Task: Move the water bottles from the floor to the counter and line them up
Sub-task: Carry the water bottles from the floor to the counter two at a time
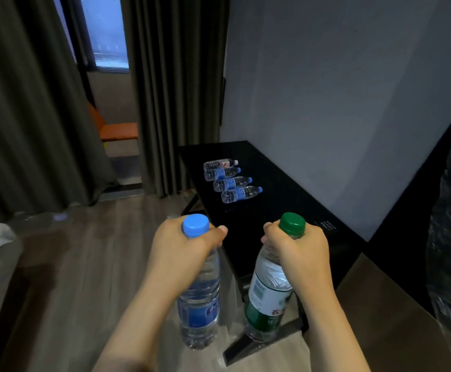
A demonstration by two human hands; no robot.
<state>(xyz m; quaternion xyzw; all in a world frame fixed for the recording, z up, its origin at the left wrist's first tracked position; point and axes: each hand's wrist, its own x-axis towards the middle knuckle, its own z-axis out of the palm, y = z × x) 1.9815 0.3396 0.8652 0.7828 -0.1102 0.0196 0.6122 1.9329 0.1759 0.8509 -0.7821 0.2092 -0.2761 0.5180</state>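
Nearest the viewer, the left hand (181, 245) grips the neck of a blue-capped bottle (198, 304) and the right hand (299, 248) grips the neck of a green-capped bottle (267, 296); both are held upright off the wooden floor (98, 251), at the near end of the black counter (286, 210). Farther along the counter, four bottles (231, 183) lie on their sides in a staggered row, caps toward the wall (326, 103). Beyond hang dark curtains (176, 103), a window (108, 30) and an orange chair (118, 131).

Dark curtains (165, 89) flank a window (106, 30), with an orange chair (117, 130) between them.
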